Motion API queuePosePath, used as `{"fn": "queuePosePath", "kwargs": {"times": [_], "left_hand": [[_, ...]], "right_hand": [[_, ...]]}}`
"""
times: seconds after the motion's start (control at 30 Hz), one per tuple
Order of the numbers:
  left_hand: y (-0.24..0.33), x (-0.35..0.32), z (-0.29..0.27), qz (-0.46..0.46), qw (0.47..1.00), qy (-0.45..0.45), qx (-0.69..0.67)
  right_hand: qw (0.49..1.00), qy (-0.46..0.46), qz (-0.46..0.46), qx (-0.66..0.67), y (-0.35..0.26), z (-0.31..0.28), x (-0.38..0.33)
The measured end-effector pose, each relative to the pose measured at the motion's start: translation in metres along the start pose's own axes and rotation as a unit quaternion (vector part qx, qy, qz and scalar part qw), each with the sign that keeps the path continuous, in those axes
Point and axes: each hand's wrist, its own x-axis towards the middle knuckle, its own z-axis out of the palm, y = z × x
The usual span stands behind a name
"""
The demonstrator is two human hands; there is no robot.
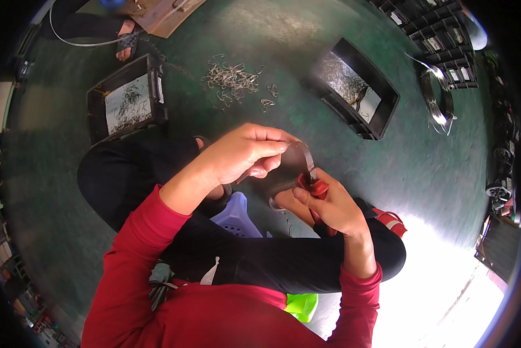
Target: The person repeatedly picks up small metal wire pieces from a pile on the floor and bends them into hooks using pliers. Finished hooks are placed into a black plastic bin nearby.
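A thin, curved metal strip arcs between my two hands, above my crossed legs. One end is pinched between the thumb and fingers of my left hand. My right hand is wrapped round the red handles of pliers, whose jaws meet the strip's other end. The exact grip of the jaws is too small to make out. Farther off, on the green floor, lies a loose pile of bent metal hooks, with a few pieces apart from it.
A black crate with small dark pieces stands at left, another black crate at right. Beyond are a wire coil and stacked black crates. Another person's foot shows at far left. A lilac plastic stool is under me.
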Motion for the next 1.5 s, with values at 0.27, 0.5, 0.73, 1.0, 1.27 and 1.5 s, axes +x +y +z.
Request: {"fn": "queuePosePath", "kwargs": {"times": [0.27, 0.5, 0.73, 1.0, 1.27, 1.5], "left_hand": [[0.001, 0.000, 0.001, 0.005, 0.999, 0.030, -0.014], [-0.002, 0.000, 0.001, 0.017, 1.000, 0.025, 0.000], [-0.004, 0.000, 0.000, 0.032, 0.998, 0.023, 0.045], [-0.006, 0.001, 0.000, 0.040, 0.998, 0.011, 0.044], [-0.008, -0.004, 0.013, 0.063, 0.985, 0.057, 0.150], [-0.012, -0.010, 0.024, 0.083, 0.967, 0.104, 0.215]], "right_hand": [[0.999, 0.014, -0.027, -0.010, 0.005, 0.001, 0.001], [1.000, 0.013, -0.021, -0.006, 0.003, 0.000, 0.000], [0.999, 0.022, -0.009, -0.025, 0.003, 0.001, 0.001], [0.999, 0.026, -0.015, -0.017, 0.005, 0.001, 0.000], [0.977, 0.136, -0.085, -0.140, 0.012, 0.009, 0.006], [0.965, 0.184, -0.103, -0.156, 0.013, 0.013, 0.014]]}}
